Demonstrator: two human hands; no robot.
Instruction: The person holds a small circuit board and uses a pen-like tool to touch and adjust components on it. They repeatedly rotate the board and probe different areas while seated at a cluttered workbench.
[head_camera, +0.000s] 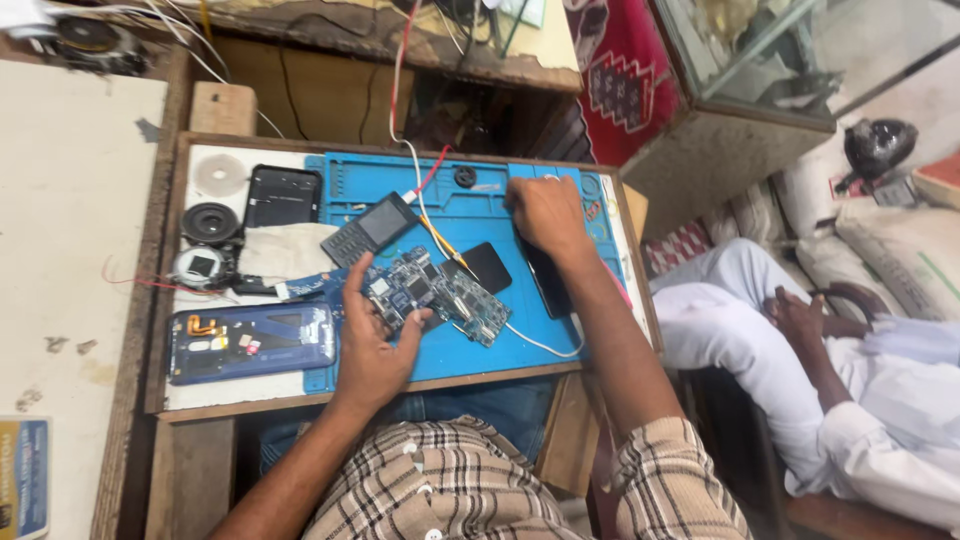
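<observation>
plaid sleeves fill the bottom edge; above them the left hand (372, 345) curls around a bare circuit board (432, 293), blue-green and crowded with chips, at frame centre. right hand (545, 212) rests knuckles-up, holding nothing, on the blue mat (480, 345) further up.

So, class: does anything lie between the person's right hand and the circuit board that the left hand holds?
Yes. Between the right hand and the circuit board in the left hand lie a small black panel and yellow and white wires, all on the blue mat.
</observation>
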